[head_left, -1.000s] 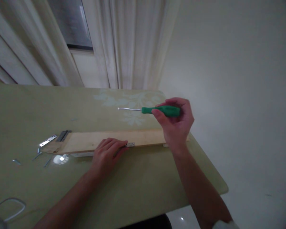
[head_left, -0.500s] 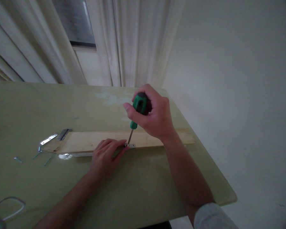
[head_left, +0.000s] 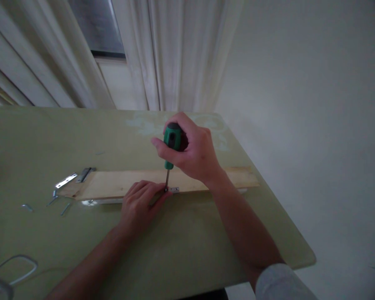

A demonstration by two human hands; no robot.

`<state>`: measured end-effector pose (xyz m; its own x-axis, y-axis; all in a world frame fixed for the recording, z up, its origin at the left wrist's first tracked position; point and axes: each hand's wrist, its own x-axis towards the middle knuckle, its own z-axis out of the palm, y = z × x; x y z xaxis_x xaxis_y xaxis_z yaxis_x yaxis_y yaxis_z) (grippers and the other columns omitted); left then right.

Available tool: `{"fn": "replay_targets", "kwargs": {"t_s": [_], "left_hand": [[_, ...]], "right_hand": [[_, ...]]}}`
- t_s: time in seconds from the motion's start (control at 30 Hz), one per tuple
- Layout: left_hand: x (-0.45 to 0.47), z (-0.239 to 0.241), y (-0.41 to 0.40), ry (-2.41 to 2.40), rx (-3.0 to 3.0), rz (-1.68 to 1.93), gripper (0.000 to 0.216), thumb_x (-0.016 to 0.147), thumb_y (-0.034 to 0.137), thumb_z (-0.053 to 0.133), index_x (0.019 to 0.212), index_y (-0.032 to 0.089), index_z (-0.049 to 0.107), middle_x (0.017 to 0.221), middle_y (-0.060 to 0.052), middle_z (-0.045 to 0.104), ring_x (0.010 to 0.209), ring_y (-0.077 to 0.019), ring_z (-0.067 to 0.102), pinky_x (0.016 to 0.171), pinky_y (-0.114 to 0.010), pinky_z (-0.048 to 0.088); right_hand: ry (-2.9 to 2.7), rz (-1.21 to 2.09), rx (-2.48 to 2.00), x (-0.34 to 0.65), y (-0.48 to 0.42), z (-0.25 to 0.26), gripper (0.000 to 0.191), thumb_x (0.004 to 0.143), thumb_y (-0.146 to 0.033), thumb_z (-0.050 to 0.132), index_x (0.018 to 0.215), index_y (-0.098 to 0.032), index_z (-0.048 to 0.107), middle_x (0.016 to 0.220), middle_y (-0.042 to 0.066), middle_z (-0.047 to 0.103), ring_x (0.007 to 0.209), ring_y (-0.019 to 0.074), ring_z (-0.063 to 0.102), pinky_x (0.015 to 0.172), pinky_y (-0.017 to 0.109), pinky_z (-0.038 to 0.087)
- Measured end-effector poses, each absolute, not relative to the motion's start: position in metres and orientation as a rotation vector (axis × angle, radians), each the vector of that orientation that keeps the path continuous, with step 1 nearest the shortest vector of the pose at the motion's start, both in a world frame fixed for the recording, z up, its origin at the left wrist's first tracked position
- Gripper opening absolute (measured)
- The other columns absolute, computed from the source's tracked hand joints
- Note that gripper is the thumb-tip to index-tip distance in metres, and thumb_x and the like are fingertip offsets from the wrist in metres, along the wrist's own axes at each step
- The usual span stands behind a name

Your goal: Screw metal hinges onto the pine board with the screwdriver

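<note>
My right hand (head_left: 193, 152) is wrapped round a green-handled screwdriver (head_left: 170, 143), held nearly upright. Its tip rests on a small metal bracket (head_left: 173, 190) at the near edge of a long pale wooden board (head_left: 112, 183). My left hand (head_left: 140, 204) lies on the board's near edge just left of the bracket, fingers stretched out together with the fingertips next to the screwdriver tip. The board lies flat on a light green table (head_left: 181, 241).
At the board's left end lie a metal plate (head_left: 66, 180), a darker hinge piece (head_left: 85, 173) and several loose screws (head_left: 54, 200). A bent metal handle (head_left: 15, 271) sits at the near left. Curtains and a window stand behind; the table's right edge drops to the floor.
The right hand swung the screwdriver from lying level above the board to upright, then set its tip on the bracket. The left hand stayed on the board.
</note>
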<state>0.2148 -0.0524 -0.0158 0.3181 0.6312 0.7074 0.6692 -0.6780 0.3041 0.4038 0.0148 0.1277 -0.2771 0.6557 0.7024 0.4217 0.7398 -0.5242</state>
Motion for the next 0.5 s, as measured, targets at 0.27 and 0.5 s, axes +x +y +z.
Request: {"fn": "replay_targets", "kwargs": {"t_s": [0.27,0.5], "left_hand": [[0.2142,-0.0149,-0.0529,-1.249,-2.5,-1.296,0.022,0.098,0.031,0.077,0.116,0.022,0.07,0.097,-0.002,0.082,0.085,-0.0215,0.073,0.08,-0.036,0.056],[0.2151,-0.0179,-0.0505,-1.244,-2.477,-1.307,0.032,0.098,0.032,0.078,0.126,0.022,0.066,0.097,-0.001,0.083,0.086,-0.0209,0.073,0.08,-0.035,0.057]], "right_hand": [[-1.947,0.167,-0.882,0.4021,0.0144,0.1262,0.027,0.095,-0.045,0.07,0.105,-0.022,0.061,0.085,-0.003,0.064,0.077,0.0131,0.058,0.071,0.026,0.042],[-2.058,0.153,-0.868,0.4078,0.0071,0.1351,0.025,0.098,-0.043,0.068,0.105,-0.021,0.063,0.089,0.0,0.069,0.08,0.0152,0.061,0.073,0.028,0.044]]}}
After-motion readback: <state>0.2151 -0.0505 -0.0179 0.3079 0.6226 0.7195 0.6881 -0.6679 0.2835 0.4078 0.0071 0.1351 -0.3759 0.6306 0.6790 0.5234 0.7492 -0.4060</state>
